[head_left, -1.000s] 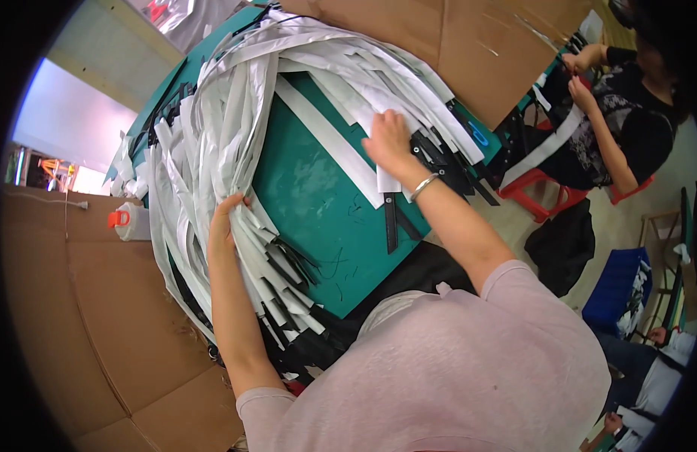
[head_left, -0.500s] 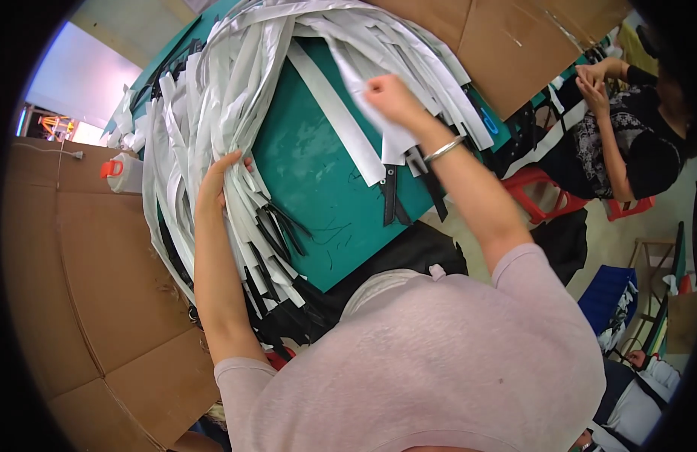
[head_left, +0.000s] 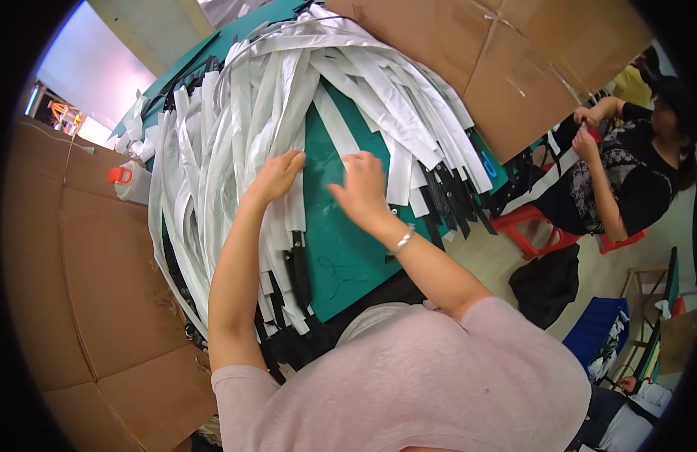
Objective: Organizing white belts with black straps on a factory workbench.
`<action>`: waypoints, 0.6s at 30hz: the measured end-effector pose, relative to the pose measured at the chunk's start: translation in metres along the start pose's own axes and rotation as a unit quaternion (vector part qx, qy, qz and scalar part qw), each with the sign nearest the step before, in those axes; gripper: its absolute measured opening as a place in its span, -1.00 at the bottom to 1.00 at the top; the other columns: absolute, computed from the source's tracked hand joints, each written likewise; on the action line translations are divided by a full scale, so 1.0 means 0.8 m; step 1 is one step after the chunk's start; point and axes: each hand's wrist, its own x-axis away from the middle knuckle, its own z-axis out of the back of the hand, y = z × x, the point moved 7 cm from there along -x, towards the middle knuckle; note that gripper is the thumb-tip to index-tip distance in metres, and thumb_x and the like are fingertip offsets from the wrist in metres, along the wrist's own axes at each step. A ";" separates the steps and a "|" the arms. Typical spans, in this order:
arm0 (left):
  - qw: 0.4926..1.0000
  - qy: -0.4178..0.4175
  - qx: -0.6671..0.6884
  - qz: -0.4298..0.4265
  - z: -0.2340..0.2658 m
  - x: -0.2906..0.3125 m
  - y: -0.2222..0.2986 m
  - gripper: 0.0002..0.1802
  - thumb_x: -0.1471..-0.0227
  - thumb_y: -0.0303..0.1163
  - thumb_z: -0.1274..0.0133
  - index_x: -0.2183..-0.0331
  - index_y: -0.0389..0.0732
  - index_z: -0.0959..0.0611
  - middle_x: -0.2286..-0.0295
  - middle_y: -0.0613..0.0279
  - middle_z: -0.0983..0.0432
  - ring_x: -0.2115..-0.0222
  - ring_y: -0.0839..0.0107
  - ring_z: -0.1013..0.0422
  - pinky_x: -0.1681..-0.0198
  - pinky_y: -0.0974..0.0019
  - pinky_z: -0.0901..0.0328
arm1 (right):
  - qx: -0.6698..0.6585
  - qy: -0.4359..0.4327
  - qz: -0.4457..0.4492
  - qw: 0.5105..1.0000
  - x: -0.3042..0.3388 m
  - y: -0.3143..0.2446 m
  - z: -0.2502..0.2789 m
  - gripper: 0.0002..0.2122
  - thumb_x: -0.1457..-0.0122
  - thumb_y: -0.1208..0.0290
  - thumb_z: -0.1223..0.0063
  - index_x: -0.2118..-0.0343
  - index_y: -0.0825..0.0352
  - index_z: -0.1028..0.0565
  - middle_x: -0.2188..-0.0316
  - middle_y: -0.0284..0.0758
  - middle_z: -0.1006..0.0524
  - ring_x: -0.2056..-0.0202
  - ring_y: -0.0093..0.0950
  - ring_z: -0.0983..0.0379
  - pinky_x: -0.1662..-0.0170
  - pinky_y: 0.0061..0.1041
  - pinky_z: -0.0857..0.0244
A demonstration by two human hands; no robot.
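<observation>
Many long white strips (head_left: 239,128) with black ends lie fanned over a green table (head_left: 348,260), some hanging past its near edge. Resting on the right side of the left-hand bundle is my left hand (head_left: 277,178), palm down, its fingers stretched over the strips; their undersides are hidden. My right hand (head_left: 363,184) is open and slightly blurred, fingers apart, over the gap between the two bundles. Its fingertips overlap a single white strip (head_left: 335,124); whether they touch it I cannot tell. Black snap-studded ends (head_left: 448,197) show on the right-hand bundle.
Large cardboard pieces stand at the left (head_left: 130,301) and far right (head_left: 507,68). A white jug with a red cap (head_left: 130,181) is beside the table. Across to the right a person in black (head_left: 627,173) sits near a red stool (head_left: 541,235). Loose black threads (head_left: 337,271) lie on the table.
My right hand has come down and left from the right-hand bundle and its fist has opened. My left hand has moved up and right; the gathered strips under it now lie straighter.
</observation>
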 end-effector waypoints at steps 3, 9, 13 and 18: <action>0.996 0.033 0.081 0.022 -0.003 -0.011 -0.015 -0.47 -0.18 -0.07 0.19 0.08 -0.36 -0.50 0.24 -0.05 -0.52 0.16 0.17 -0.44 0.06 0.24 -0.25 | 0.014 -0.071 -0.116 0.991 -0.002 0.056 -0.007 -0.42 0.17 0.45 -0.30 0.07 0.46 -0.26 0.18 0.04 -0.44 0.14 -0.01 -0.40 0.13 -0.25 -0.31; 0.980 0.193 -0.010 0.041 -0.014 -0.010 0.015 -0.24 0.22 -0.08 -0.21 -0.03 -0.13 -0.38 0.22 -0.09 -0.49 0.16 0.04 -0.42 0.12 0.19 -0.28 | -0.217 -0.216 -0.075 0.949 -0.008 -0.001 -0.070 -0.71 0.18 0.48 -0.23 0.36 0.46 -0.47 0.45 -0.07 -0.54 0.38 -0.20 -0.51 0.29 -0.36 -0.36; 0.980 0.178 -0.016 -0.090 -0.016 0.002 0.001 -0.32 0.23 -0.68 0.11 -0.04 -0.07 -0.36 0.21 -0.14 -0.44 0.14 -0.03 -0.39 0.08 0.11 -0.26 | -0.026 0.050 0.053 0.997 -0.044 0.022 0.016 -0.68 0.15 0.34 -0.26 0.33 0.38 -0.50 0.36 -0.13 -0.51 0.24 -0.15 -0.40 0.17 -0.28 -0.28; 0.977 0.164 0.033 -0.131 0.005 0.007 0.015 -0.48 0.15 -0.67 0.19 0.07 -0.21 -0.48 0.27 -0.14 -0.49 0.17 0.02 -0.41 0.09 0.18 -0.27 | 0.195 -0.017 -0.035 0.980 -0.087 0.142 0.047 -0.84 0.04 0.49 -0.06 0.36 0.36 -0.51 0.31 -0.12 -0.46 0.20 -0.15 -0.37 0.09 -0.28 -0.29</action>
